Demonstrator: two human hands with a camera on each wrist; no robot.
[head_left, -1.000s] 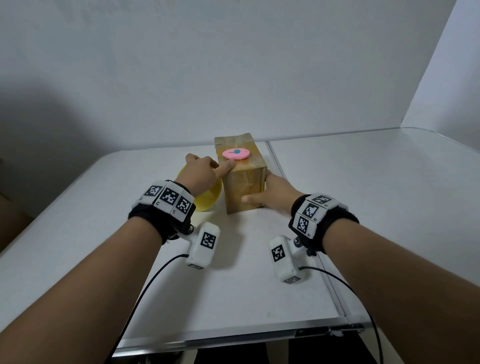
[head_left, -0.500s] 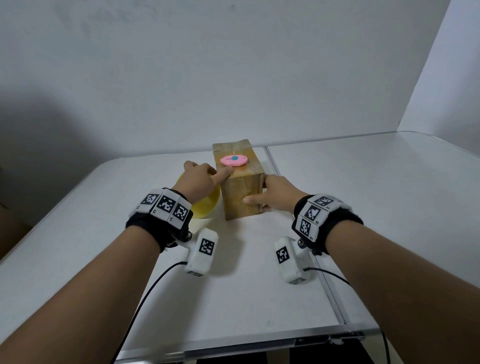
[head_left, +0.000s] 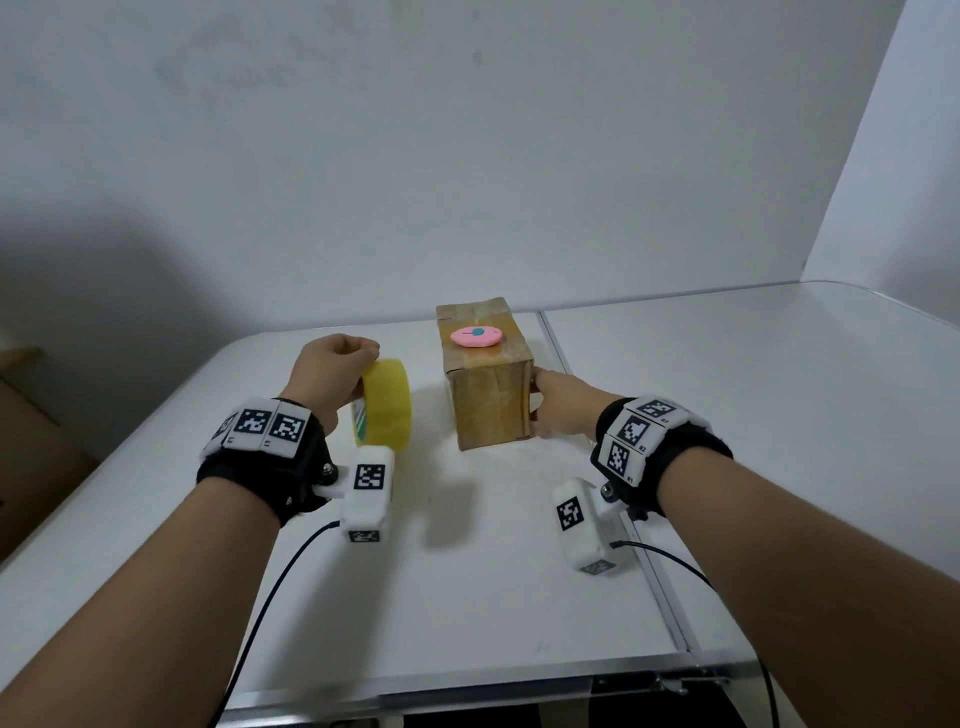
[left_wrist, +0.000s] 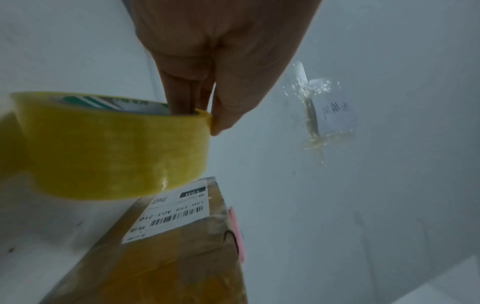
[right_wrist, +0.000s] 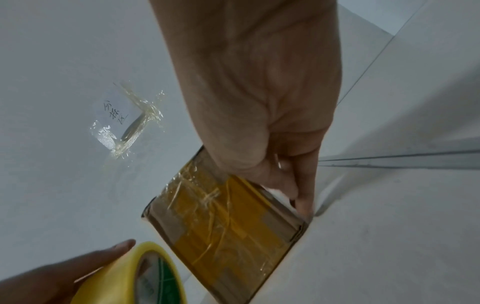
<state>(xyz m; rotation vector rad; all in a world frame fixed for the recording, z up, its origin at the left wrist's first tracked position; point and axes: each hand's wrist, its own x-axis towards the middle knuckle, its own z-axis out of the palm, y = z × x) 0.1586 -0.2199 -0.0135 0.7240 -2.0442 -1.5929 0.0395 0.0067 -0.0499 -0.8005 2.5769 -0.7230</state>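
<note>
A brown taped cardboard box (head_left: 485, 395) stands on the white table (head_left: 467, 597), with a pink oval piece with a blue spot (head_left: 475, 336) on its top. My left hand (head_left: 337, 366) pinches the rim of a yellow tape roll (head_left: 387, 410), held on edge left of the box. In the left wrist view my fingers (left_wrist: 182, 96) reach into the roll's (left_wrist: 103, 148) core and the thumb lies outside. My right hand (head_left: 558, 408) holds the box's near right corner, thumb on the front, fingers down its right side (right_wrist: 301, 197). A white barcode label (left_wrist: 176, 214) covers the box's left face.
A paper note under clear tape (right_wrist: 122, 117) sticks to the white wall behind. A seam (head_left: 558, 353) runs down the table right of the box. The metal front edge (head_left: 467, 686) is close to me. A brown carton (head_left: 31, 441) stands off the table's left side.
My left hand has left the box top beside the pink piece and lifted the yellow tape roll onto its edge, away to the left. The right hand stays on the box.
</note>
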